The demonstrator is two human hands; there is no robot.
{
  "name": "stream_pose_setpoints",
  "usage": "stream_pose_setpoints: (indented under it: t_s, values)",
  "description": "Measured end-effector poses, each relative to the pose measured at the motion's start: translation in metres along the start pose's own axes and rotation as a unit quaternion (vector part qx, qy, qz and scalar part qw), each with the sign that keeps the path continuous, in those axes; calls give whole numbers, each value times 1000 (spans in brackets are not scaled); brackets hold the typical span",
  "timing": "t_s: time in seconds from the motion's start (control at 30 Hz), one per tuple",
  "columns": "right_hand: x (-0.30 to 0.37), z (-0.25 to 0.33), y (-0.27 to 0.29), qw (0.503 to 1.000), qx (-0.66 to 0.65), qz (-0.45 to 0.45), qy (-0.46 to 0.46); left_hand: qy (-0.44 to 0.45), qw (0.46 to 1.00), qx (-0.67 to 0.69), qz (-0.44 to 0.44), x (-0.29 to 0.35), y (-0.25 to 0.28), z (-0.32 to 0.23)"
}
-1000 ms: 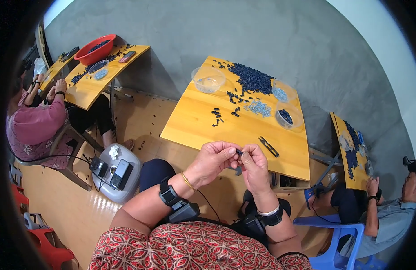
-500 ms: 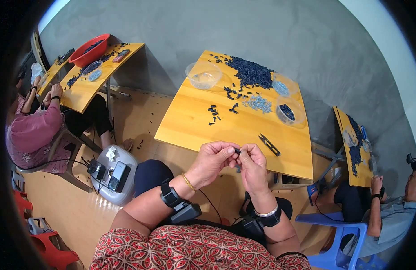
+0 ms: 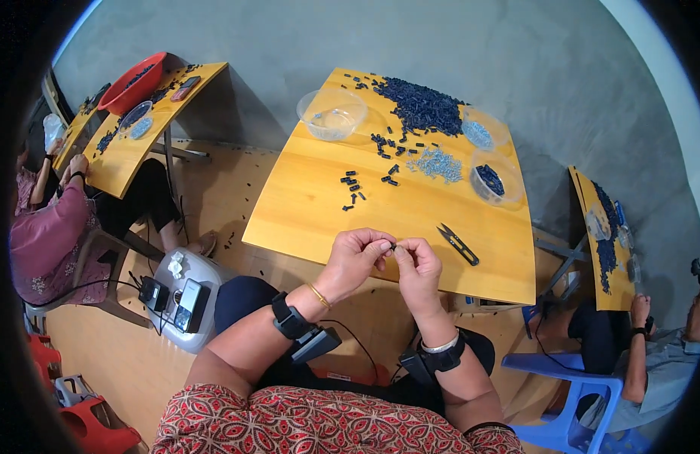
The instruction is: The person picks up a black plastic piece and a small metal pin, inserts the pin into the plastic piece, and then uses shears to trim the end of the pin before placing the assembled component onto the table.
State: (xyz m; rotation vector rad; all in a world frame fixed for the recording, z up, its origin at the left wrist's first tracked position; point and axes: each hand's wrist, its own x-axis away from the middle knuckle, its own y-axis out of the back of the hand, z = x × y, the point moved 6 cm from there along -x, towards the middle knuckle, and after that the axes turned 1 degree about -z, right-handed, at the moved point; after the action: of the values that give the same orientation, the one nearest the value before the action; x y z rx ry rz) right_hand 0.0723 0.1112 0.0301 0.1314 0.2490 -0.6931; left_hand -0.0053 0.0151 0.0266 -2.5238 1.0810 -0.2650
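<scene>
Over the near edge of the yellow table (image 3: 289,212), my left hand (image 3: 357,256) and my right hand (image 3: 419,274) meet fingertip to fingertip. Between them is a small black plastic piece (image 3: 393,246), pinched by both and mostly covered by the fingers. Just right of my hands lie black thread snips (image 3: 459,244). Farther in, several loose black pieces (image 3: 350,181) lie in a loose group, with a heap of small clear bluish parts (image 3: 439,164) to their right. A large pile of black pieces (image 3: 422,106) covers the far side.
Clear plastic bowls stand at the table's far left (image 3: 331,115) and right (image 3: 495,178). A grey stool (image 3: 202,333) with electronic devices is at my left. Co-workers sit at tables on both sides, one by a blue plastic chair (image 3: 561,378). A grey wall rises behind.
My hands stay together at nearly the same place, with the fingers shifted slightly around the black piece. The view has turned a little. The loose pieces and snips lie as before.
</scene>
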Motion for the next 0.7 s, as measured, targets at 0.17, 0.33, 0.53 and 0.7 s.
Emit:
stream_pose_setpoints:
  t_s: [0.17,0.33,0.53,0.7]
  values:
    - [-7,3,1,975,187,-12,115,-18,977,-214,-18,-15,5,3]
    - [-10,6,-3,914,363,17,183,-140,918,-370,-14,-20,-4,-1]
    - [-6,7,2,895,409,26,178,-217,843,-492,10,-12,-18,-7]
    - [-3,10,6,897,404,32,179,-237,826,-512,-2,-9,-22,-7]
